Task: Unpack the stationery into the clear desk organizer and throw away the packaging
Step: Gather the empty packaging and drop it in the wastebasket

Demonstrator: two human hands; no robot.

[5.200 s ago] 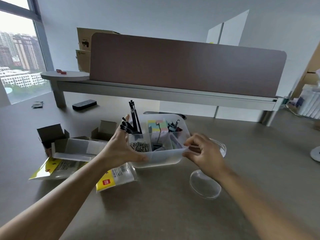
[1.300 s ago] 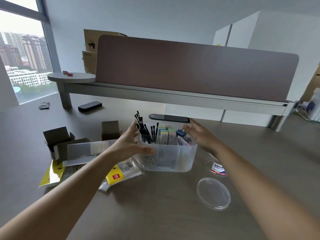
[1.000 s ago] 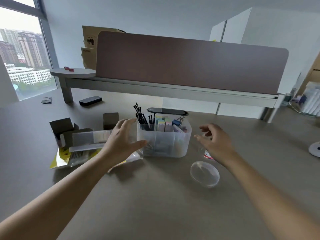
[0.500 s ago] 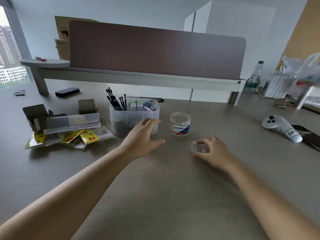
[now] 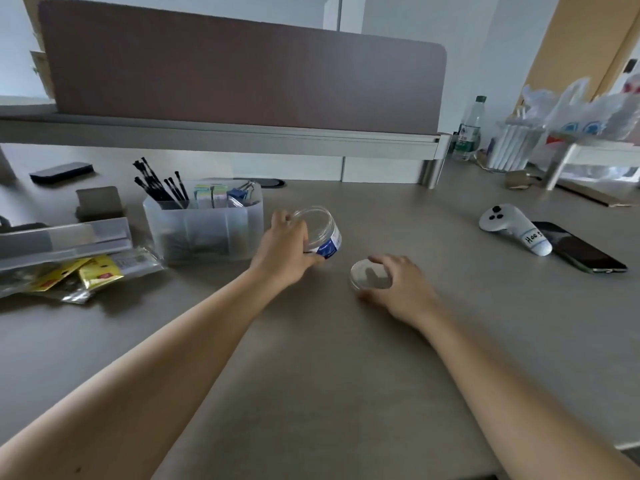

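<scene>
The clear desk organizer (image 5: pixel 207 233) stands left of centre on the desk, holding black pens (image 5: pixel 162 185), coloured sticky notes (image 5: pixel 210 195) and binder clips (image 5: pixel 242 195). My left hand (image 5: pixel 287 247) grips an empty clear plastic jar (image 5: pixel 320 230) with a blue and white label, tilted just right of the organizer. My right hand (image 5: pixel 398 285) holds the jar's round clear lid (image 5: pixel 369 275) by its edge, lifted off the desk.
Empty packaging lies at the left: a clear pen box (image 5: pixel 62 239), yellow plastic bags (image 5: pixel 90 273) and small cardboard boxes (image 5: pixel 98 202). A white controller (image 5: pixel 512 226) and a phone (image 5: pixel 581 249) lie at the right. A brown divider (image 5: pixel 242 64) runs along the back.
My left hand left the organizer and took hold of the jar, tilting it. My right hand closed on the lid and raised it. The view swung right.
</scene>
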